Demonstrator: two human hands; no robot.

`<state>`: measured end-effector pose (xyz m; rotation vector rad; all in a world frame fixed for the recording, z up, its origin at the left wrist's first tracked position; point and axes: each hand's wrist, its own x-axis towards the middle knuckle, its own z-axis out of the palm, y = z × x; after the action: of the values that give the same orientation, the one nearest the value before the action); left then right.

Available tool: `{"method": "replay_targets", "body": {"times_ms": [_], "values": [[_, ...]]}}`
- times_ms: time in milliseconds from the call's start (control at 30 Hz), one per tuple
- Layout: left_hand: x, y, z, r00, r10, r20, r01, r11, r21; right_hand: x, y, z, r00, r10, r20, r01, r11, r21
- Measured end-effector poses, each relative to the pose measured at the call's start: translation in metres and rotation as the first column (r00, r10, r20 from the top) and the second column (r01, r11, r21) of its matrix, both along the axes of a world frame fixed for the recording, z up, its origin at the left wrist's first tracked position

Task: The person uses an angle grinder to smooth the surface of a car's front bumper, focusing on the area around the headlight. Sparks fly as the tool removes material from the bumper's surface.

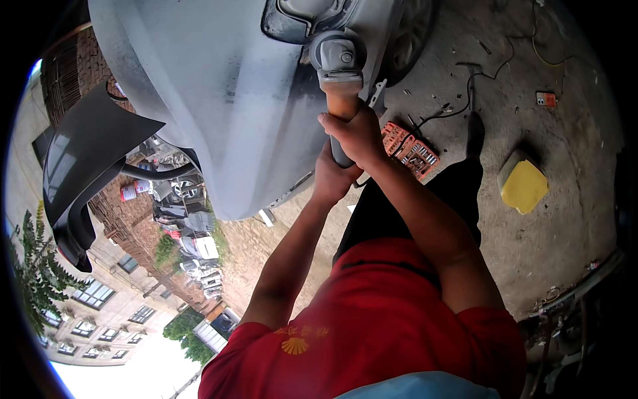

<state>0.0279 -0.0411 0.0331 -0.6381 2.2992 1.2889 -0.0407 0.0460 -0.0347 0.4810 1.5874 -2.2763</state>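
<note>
An angle grinder (343, 105) with an orange body is held in both of my hands, its round head up against a grey car body panel (246, 100). My right hand (359, 136) wraps round the body, nearer the head. Lower down, at the rear of the handle, my left hand (333, 176) is closed round it. The grinder's disc is mostly hidden under its guard. Just beyond the head lies a dark-edged recess (282, 26) in the panel. The panel's surface is patchy, with pale and darker sanded areas.
A car wheel (407, 40) stands right of the panel. On the concrete floor lie an orange socket case (419, 156), a power cable (435, 117), an orange box (546, 99) and a yellow-topped block (525, 186). A dark curved car panel (93, 143) juts out at left, near paint tins (127, 193).
</note>
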Motion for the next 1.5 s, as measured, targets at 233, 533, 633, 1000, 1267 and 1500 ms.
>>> {"method": "replay_targets", "body": {"times_ms": [233,533,633,1000,1267,1500], "values": [[0.004,0.006,0.012,0.984,-0.064,0.167,0.087,0.987,-0.136,0.013,0.014,0.004,0.985,0.019,0.173,0.018,0.978,-0.21],[0.011,0.022,0.048,0.993,0.034,0.11,-0.019,0.991,-0.135,0.014,0.021,0.033,0.983,0.114,0.146,-0.047,0.915,-0.402],[0.006,0.024,0.054,0.992,0.049,0.115,-0.03,0.987,-0.159,0.008,0.021,0.035,0.977,0.152,0.147,-0.077,0.903,-0.422],[0.02,0.008,0.032,0.996,-0.071,-0.06,0.053,0.962,-0.268,0.014,0.016,0.032,0.982,0.148,0.115,-0.1,0.932,-0.348],[0.023,0.002,0.038,0.999,-0.019,0.036,0.027,0.972,-0.232,0.017,0.01,0.033,0.975,0.152,0.163,-0.082,0.925,-0.371],[0.013,0.004,0.042,0.997,-0.017,0.069,0.034,0.967,-0.254,0.005,0.017,0.043,0.982,0.131,0.133,-0.064,0.906,-0.417]]}}
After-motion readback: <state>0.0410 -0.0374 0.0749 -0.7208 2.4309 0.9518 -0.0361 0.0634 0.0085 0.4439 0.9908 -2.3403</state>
